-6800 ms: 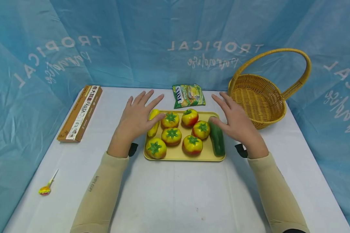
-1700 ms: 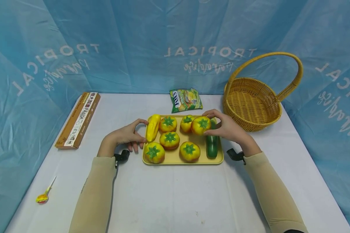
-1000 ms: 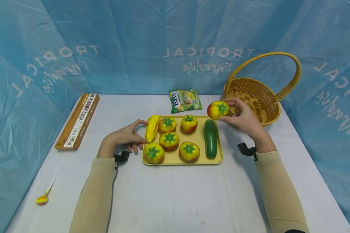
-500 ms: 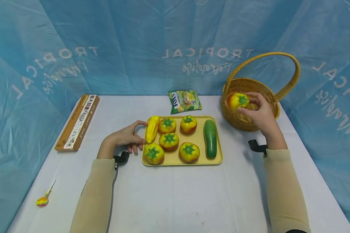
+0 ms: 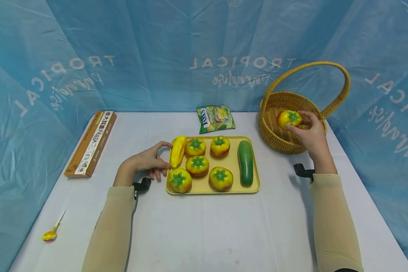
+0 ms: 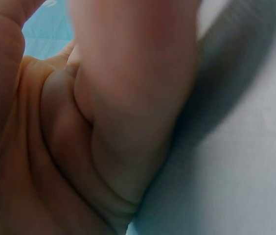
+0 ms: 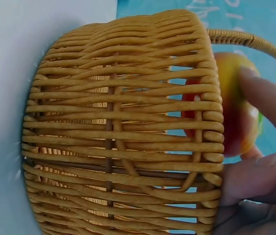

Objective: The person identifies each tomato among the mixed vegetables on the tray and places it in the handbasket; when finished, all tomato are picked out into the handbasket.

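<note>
Resting the left hand at the left rim of the tray, as half a second ago, with fingers loosely parted and no grip to be seen. Leaving five tomatoes and a cucumber on the tray. Having just moved a sixth tomato farther over the wicker basket, behind and right of the tray, pinched between thumb and fingers of the right hand. Apparently close to finishing this transfer, but not yet letting go.

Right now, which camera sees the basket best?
The head view: it shows the basket with its arched handle and some inside. The right wrist view shows the woven side up close and part of the handle. The left wrist view shows none.
</note>
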Action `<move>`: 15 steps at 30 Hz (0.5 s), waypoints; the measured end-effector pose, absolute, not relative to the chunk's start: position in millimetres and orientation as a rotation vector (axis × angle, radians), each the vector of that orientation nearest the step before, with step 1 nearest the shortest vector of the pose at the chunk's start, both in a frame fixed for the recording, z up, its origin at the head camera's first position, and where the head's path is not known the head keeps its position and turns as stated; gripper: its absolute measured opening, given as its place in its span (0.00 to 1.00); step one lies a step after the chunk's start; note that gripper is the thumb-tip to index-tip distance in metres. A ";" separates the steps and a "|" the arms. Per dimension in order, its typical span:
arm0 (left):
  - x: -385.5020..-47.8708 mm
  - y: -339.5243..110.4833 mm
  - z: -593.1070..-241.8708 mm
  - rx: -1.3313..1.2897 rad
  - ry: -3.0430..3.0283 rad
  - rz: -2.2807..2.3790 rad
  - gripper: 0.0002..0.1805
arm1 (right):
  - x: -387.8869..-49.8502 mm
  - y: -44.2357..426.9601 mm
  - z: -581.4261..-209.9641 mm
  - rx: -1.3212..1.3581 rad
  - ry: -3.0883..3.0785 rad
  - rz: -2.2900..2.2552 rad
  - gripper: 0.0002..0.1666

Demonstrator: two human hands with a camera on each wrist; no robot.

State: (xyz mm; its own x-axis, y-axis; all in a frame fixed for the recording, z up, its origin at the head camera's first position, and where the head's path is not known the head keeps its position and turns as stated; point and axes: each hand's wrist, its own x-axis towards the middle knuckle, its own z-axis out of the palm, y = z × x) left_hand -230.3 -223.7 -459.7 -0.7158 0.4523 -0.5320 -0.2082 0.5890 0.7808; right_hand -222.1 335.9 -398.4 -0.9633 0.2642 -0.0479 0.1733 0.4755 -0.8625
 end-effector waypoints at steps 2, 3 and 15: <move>-230.3 -223.3 -459.8 0.194 2.086 1.146 0.45 | -222.9 336.3 -399.2 -0.425 -2.624 1.496 0.49; -230.3 -223.3 -459.7 0.195 2.087 1.144 0.45 | -223.3 336.3 -399.6 -0.436 -2.623 1.492 0.49; -231.0 -223.4 -458.0 0.195 2.083 1.135 0.47 | -224.7 336.3 -400.9 -0.488 -2.659 1.429 0.51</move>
